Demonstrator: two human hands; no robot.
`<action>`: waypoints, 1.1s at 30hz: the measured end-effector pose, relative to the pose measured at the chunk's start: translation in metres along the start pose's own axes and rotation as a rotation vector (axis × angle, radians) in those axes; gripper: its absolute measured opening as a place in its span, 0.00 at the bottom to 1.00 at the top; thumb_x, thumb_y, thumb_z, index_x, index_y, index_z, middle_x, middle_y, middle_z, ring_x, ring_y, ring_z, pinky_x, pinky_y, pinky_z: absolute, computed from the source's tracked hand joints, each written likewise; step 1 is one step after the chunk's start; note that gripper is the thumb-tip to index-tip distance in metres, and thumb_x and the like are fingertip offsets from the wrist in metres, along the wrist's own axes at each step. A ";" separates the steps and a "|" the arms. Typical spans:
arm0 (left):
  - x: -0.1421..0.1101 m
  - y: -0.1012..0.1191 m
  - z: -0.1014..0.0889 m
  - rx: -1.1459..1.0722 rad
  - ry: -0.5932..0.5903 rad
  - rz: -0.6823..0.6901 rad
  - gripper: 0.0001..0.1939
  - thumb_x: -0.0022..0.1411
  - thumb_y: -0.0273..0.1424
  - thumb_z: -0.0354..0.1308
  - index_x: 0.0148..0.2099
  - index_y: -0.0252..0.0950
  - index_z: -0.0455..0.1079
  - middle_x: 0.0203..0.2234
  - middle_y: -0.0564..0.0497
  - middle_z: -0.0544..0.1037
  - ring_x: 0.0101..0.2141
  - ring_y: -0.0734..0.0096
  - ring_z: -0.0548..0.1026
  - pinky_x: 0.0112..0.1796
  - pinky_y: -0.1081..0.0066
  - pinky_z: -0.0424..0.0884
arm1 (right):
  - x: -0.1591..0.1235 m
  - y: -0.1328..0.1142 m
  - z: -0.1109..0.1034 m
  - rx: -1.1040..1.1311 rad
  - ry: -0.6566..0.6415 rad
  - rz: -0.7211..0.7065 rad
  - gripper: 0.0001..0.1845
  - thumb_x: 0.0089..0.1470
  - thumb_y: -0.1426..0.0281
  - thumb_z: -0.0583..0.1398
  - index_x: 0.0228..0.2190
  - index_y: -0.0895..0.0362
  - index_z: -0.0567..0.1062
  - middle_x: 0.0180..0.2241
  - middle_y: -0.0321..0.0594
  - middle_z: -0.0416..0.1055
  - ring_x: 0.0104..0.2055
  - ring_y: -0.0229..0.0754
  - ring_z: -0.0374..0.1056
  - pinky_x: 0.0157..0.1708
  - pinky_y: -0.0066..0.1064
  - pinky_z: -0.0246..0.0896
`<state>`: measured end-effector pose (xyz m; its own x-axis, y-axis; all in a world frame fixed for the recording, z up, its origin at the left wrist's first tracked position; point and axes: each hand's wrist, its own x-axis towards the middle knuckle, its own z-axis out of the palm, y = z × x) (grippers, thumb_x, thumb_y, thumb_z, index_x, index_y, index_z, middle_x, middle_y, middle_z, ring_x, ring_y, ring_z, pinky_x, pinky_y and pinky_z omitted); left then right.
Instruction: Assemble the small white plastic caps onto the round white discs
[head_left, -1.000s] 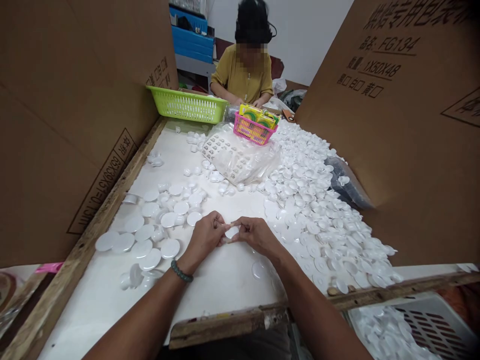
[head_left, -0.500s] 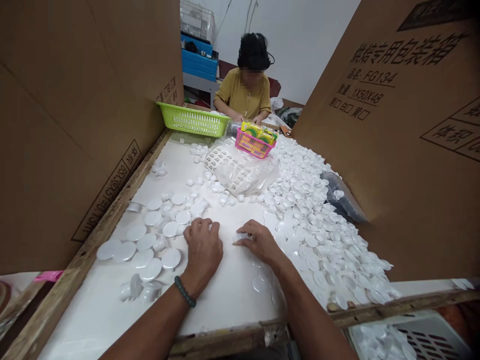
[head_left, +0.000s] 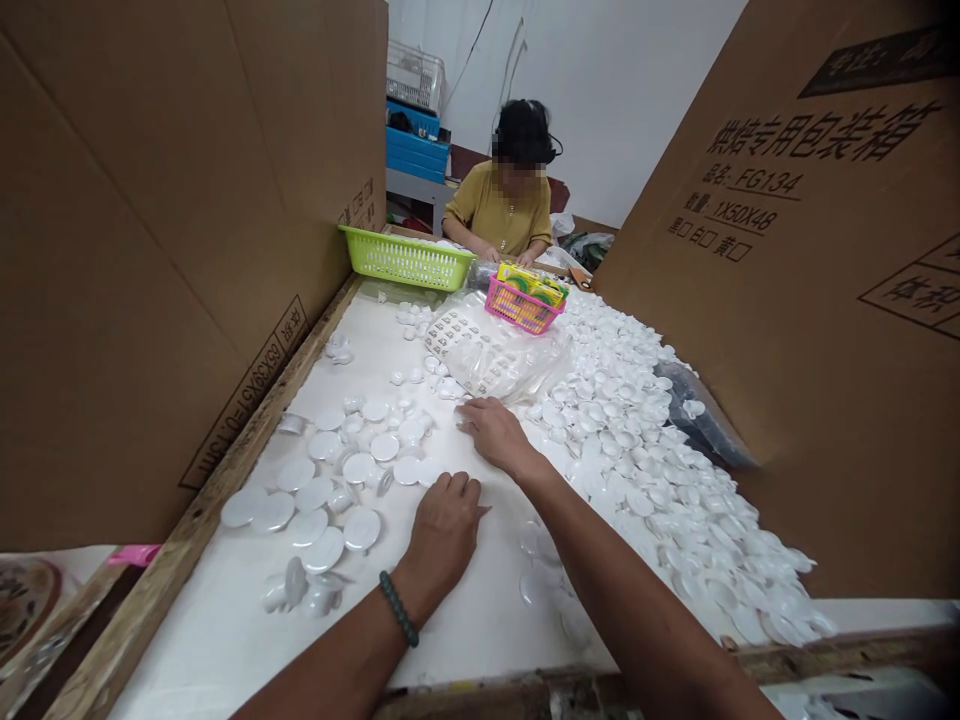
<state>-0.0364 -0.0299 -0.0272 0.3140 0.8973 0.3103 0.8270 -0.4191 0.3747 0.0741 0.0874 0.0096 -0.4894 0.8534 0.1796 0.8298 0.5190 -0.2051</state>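
Observation:
My left hand, with a green bead bracelet on the wrist, rests low over the white tabletop. Its fingers are curled and their tips are hidden, so what they hold, if anything, does not show. Just past its knuckles lies a white disc. Farther forward, my right hand has its fingertips closed at a small white plastic piece, mostly covered by the fingers. Left of my hands, several glossy white discs with stems lie in a loose group.
A large heap of white plastic pieces covers the right side. A sticker sheet in clear plastic, a pink basket and a green basket stand farther back. Cardboard walls flank the table; a person sits opposite.
My hands, together on a white disc at first, have parted. My left hand went to the disc group, then back right. My right hand reached forward to the small pieces by the sticker sheet.

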 end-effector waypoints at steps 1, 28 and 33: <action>0.000 -0.001 0.001 0.008 -0.027 0.006 0.06 0.62 0.25 0.47 0.33 0.35 0.63 0.30 0.49 0.69 0.32 0.64 0.65 0.33 0.65 0.65 | 0.001 0.000 0.004 -0.037 -0.022 -0.014 0.06 0.54 0.73 0.57 0.31 0.57 0.75 0.34 0.42 0.71 0.41 0.44 0.61 0.37 0.31 0.57; 0.004 -0.013 0.002 -0.267 -0.022 -0.275 0.22 0.54 0.22 0.57 0.51 0.35 0.59 0.37 0.48 0.74 0.37 0.67 0.71 0.37 0.68 0.68 | -0.091 -0.024 -0.007 -0.117 -0.100 -0.201 0.11 0.53 0.81 0.51 0.27 0.58 0.71 0.37 0.42 0.62 0.37 0.40 0.55 0.33 0.31 0.52; 0.005 -0.012 -0.003 -0.273 -0.048 -0.261 0.22 0.55 0.22 0.56 0.52 0.35 0.59 0.37 0.48 0.74 0.35 0.68 0.71 0.35 0.69 0.67 | -0.082 -0.037 -0.021 -0.247 -0.226 -0.269 0.12 0.51 0.83 0.51 0.24 0.60 0.70 0.34 0.44 0.61 0.36 0.42 0.54 0.32 0.33 0.51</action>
<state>-0.0460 -0.0213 -0.0277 0.1363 0.9815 0.1346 0.7298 -0.1913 0.6564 0.0894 -0.0026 0.0226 -0.7209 0.6925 -0.0256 0.6903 0.7209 0.0622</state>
